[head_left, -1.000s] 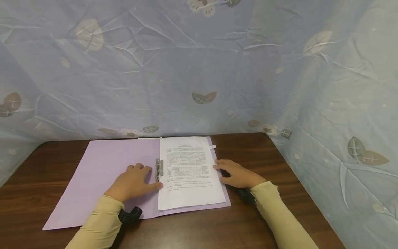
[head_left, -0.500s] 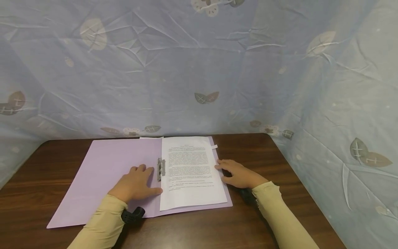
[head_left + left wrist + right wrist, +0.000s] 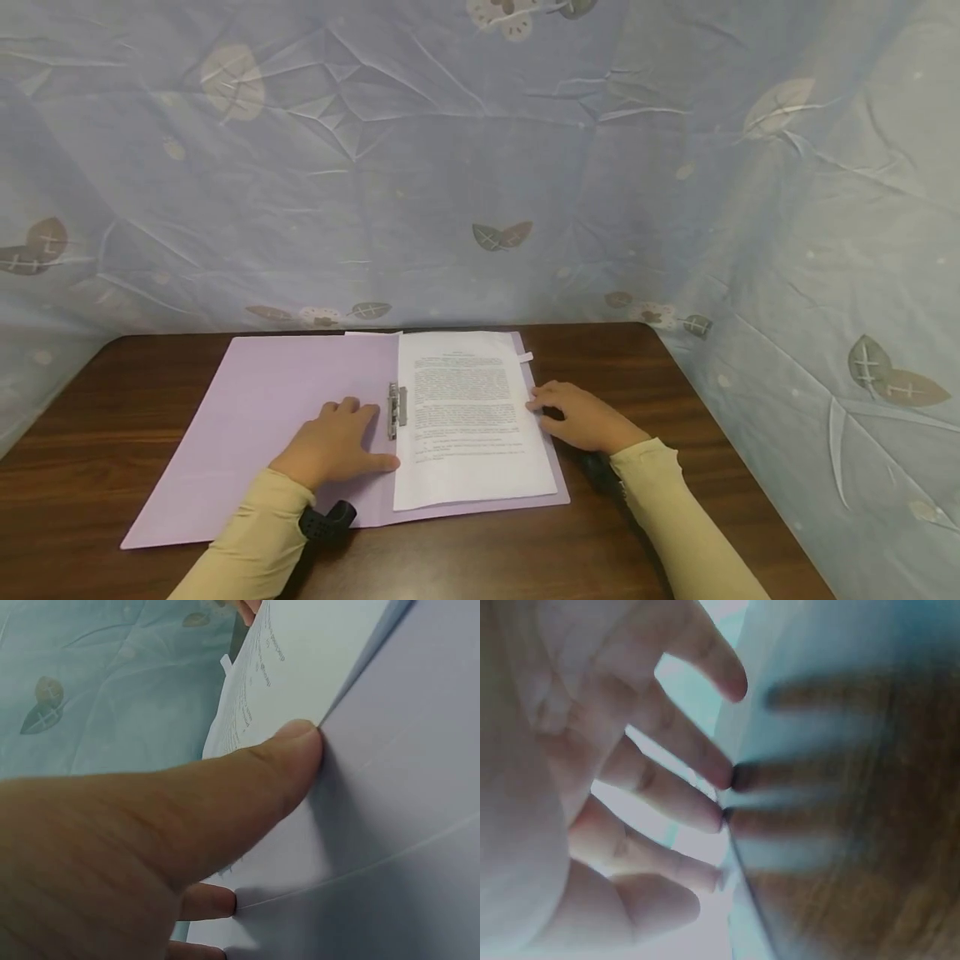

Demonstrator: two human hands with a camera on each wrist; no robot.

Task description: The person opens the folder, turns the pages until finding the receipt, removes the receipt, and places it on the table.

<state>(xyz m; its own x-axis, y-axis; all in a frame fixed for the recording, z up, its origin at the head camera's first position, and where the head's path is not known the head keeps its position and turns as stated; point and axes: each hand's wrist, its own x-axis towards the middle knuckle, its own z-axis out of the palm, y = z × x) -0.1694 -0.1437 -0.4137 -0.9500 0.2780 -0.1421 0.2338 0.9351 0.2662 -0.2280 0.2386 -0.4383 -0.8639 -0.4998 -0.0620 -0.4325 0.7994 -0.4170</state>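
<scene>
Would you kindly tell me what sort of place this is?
Probably an indoor desk-work corner, perhaps a staged one: a dark table, an open folder on it, and leaf-print sheeting behind and to the right.

Printed sheets (image 3: 472, 425) on open lilac folder (image 3: 288, 387)

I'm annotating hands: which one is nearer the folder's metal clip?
The left hand, just beside the metal clip; the right hand is across the printed sheets from it.

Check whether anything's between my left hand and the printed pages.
Nothing visible at the thumb of your left hand, which reaches the left edge of the printed pages. Farther up, the metal clip sits between your forefinger and the pages.
</scene>
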